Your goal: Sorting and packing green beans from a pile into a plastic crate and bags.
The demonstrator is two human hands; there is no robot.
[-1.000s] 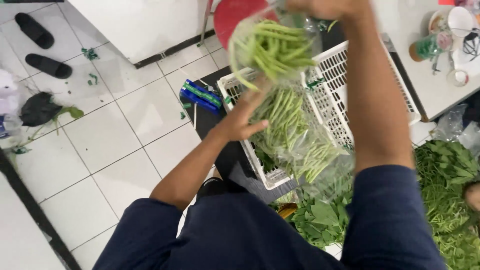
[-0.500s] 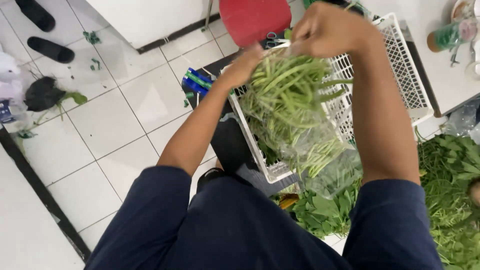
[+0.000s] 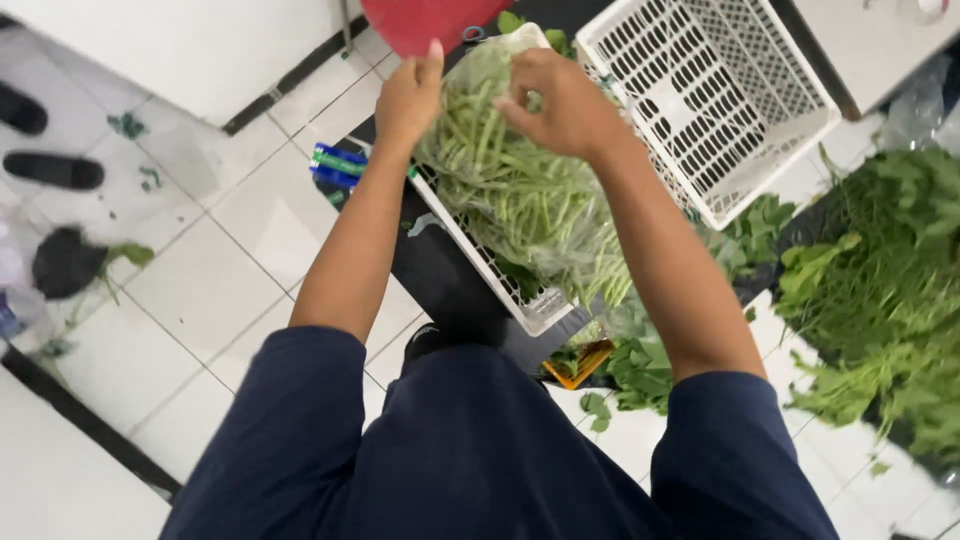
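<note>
Two hands, left hand (image 3: 408, 100) and right hand (image 3: 560, 102), fingers pinching one clear bag of green beans (image 3: 510, 190) over one white crate (image 3: 700, 100).

This looks like the back room of a produce shop or market stall, where greens get sorted and bagged. A white plastic crate (image 3: 700, 110) sits on a white tiled floor (image 3: 250, 240), piles of leafy greens (image 3: 880, 290) lie loose beside it, a clear bag of green beans (image 3: 510, 190) is over the crate, and sandals (image 3: 55, 170) rest on the tiles.
</note>
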